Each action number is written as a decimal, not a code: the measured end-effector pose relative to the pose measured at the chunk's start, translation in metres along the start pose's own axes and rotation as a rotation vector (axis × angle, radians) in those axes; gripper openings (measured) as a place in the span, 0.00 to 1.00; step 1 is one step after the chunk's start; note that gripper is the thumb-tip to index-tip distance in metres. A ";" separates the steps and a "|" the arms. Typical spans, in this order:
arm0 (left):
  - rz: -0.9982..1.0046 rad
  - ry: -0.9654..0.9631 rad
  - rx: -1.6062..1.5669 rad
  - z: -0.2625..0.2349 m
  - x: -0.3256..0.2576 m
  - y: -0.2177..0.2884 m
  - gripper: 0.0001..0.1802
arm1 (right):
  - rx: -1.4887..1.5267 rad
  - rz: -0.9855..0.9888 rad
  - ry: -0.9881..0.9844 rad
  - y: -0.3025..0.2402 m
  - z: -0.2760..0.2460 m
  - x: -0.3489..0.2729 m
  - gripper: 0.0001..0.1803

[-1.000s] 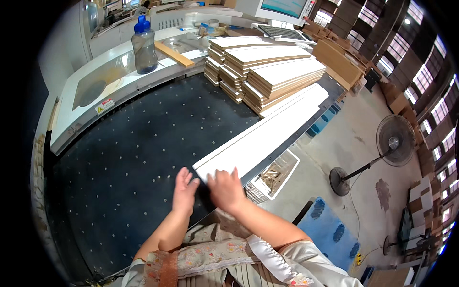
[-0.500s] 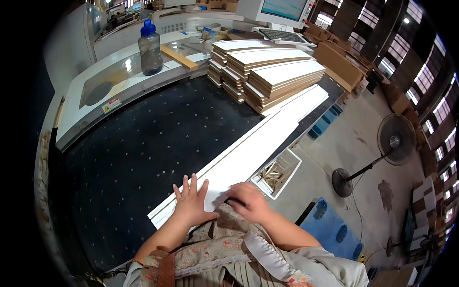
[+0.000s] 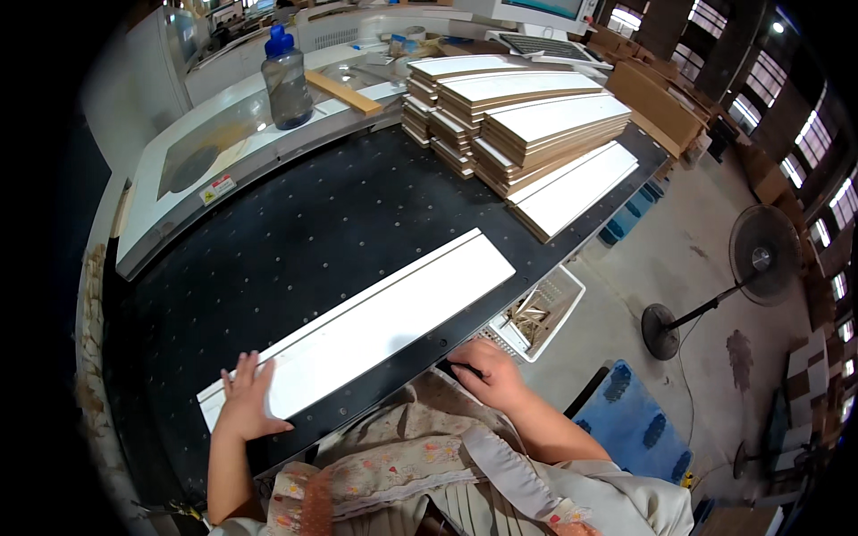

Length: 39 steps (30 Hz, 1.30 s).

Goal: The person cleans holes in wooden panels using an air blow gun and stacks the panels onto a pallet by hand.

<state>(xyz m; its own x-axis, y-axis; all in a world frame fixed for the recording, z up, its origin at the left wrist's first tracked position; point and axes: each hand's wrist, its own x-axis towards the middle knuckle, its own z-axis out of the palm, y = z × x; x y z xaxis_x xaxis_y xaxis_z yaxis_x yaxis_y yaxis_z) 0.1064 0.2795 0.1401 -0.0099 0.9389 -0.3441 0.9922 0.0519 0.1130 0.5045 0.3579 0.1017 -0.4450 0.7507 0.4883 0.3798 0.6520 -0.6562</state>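
A long white board (image 3: 375, 326) with a groove along its far edge lies flat and slanted on the black table (image 3: 295, 241), close to the near edge. My left hand (image 3: 247, 402) rests on its left end, fingers spread and thumb out along the near side. My right hand (image 3: 490, 373) is at the table's near edge, off the board, with fingers curled around something small and dark. Most of that dark thing is hidden by the fingers.
Stacks of similar white boards (image 3: 545, 121) stand at the table's far right, one board (image 3: 581, 192) lying low in front. A white basket (image 3: 556, 313) with scraps sits beyond the right edge. A bottle (image 3: 286, 85) stands far left; a fan (image 3: 661, 330) is on the floor.
The board has moved left and nearer, away from the stacks, with my left hand on its end. My right hand has gone from over the board to the table edge, still closed.
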 end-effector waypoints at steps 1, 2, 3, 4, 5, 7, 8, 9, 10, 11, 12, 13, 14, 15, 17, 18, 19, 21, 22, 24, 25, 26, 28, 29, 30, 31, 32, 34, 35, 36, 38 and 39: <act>-0.032 0.037 -0.022 -0.002 -0.007 -0.006 0.66 | 0.015 0.009 0.003 -0.002 0.003 0.003 0.08; -0.067 0.075 -0.045 -0.005 -0.012 -0.009 0.66 | 0.030 0.016 0.003 -0.004 0.006 0.007 0.08; -0.059 0.110 -0.023 -0.006 -0.012 -0.006 0.66 | 0.036 -0.009 -0.014 -0.009 0.009 0.012 0.08; -0.043 0.123 0.019 -0.004 -0.011 -0.004 0.66 | 0.057 -0.034 -0.045 -0.015 0.014 0.019 0.08; -0.015 0.128 0.022 0.000 -0.005 -0.002 0.65 | 0.089 -0.060 -0.089 -0.020 0.021 0.024 0.09; 0.020 0.117 0.029 0.005 0.015 0.005 0.65 | 0.117 -0.113 -0.179 -0.026 0.034 0.029 0.10; 0.011 0.100 0.030 0.004 0.021 0.008 0.64 | 0.145 -0.151 -0.216 -0.029 0.038 0.030 0.10; 0.031 0.087 0.011 0.004 0.026 0.006 0.64 | 0.150 -0.172 -0.282 -0.032 0.040 0.032 0.10; 0.044 0.076 -0.005 0.002 0.026 0.003 0.63 | 0.159 -0.199 -0.349 -0.035 0.043 0.033 0.09; 0.076 0.084 -0.020 0.001 0.025 0.000 0.62 | 0.180 -0.239 -0.379 -0.038 0.047 0.033 0.09; 0.102 0.126 -0.019 0.003 0.024 -0.002 0.61 | 0.191 -0.193 -0.410 -0.039 0.050 0.031 0.10; 0.109 0.127 -0.018 0.003 0.022 -0.003 0.60 | 0.197 -0.144 -0.441 -0.042 0.054 0.031 0.10; 0.122 0.126 -0.016 0.002 0.022 -0.004 0.59 | 0.210 -0.174 -0.467 -0.045 0.058 0.033 0.10; 0.087 0.137 -0.025 0.001 0.022 -0.006 0.59 | 0.229 -0.109 -0.512 -0.049 0.061 0.035 0.10; 0.146 0.115 -0.046 -0.002 0.025 -0.010 0.58 | 0.233 -0.039 -0.607 -0.055 0.068 0.045 0.11; 0.119 0.123 -0.052 -0.004 0.027 -0.014 0.58 | 0.241 -0.060 -0.626 -0.058 0.073 0.050 0.11; 0.149 0.084 -0.106 -0.008 0.029 -0.017 0.57 | 0.326 0.077 -0.669 -0.062 0.079 0.054 0.12; 0.195 0.018 -0.175 -0.019 0.034 -0.023 0.55 | 0.490 0.558 -0.866 -0.072 0.087 0.067 0.17; 0.182 0.027 -0.176 -0.023 0.035 -0.025 0.55 | 0.489 0.545 -0.875 -0.071 0.096 0.068 0.17; 0.213 -0.061 -0.217 -0.031 0.042 -0.028 0.54 | 1.111 0.837 -0.689 -0.068 0.120 0.067 0.24; 0.243 -0.091 -0.240 -0.035 0.044 -0.030 0.53 | 1.235 0.881 -0.690 -0.071 0.127 0.070 0.27; 0.252 -0.065 -0.247 -0.036 0.046 -0.029 0.53 | 1.402 0.820 -0.627 -0.061 0.143 0.068 0.25; 0.223 -0.191 -0.217 -0.042 0.049 -0.023 0.57 | 1.589 0.863 -0.402 -0.045 0.173 0.062 0.24; 0.215 -0.177 -0.193 -0.039 0.047 -0.022 0.57 | 1.613 0.907 -0.306 -0.052 0.183 0.066 0.24; 0.211 -0.176 -0.188 -0.038 0.047 -0.021 0.57 | 1.641 0.919 -0.260 -0.055 0.188 0.071 0.27; 0.210 -0.167 -0.192 -0.035 0.047 -0.023 0.57 | 1.695 0.929 -0.205 -0.061 0.193 0.074 0.28; 0.205 -0.157 -0.198 -0.033 0.045 -0.023 0.57 | 1.749 0.938 -0.157 -0.067 0.196 0.076 0.29; 0.198 -0.145 -0.193 -0.032 0.044 -0.024 0.57 | 1.827 0.942 -0.112 -0.072 0.201 0.079 0.29; 0.194 -0.131 -0.188 -0.027 0.046 -0.027 0.58 | 1.840 0.934 -0.110 -0.075 0.203 0.082 0.28; 0.190 -0.117 -0.184 -0.024 0.048 -0.030 0.58 | 1.852 0.928 -0.109 -0.077 0.204 0.085 0.27; 0.182 -0.098 -0.165 -0.025 0.044 -0.034 0.55 | 1.860 0.881 -0.140 -0.077 0.213 0.092 0.26; 0.182 -0.072 -0.184 -0.015 0.046 -0.043 0.53 | 1.859 0.857 -0.168 -0.077 0.219 0.096 0.25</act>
<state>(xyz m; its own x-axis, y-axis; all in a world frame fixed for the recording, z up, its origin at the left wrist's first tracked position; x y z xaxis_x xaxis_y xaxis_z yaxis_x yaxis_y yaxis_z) 0.0613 0.3261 0.1334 0.1823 0.9119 -0.3676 0.9375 -0.0486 0.3445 0.2552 0.3561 0.0732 -0.7353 0.6555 -0.1724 -0.5696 -0.7354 -0.3671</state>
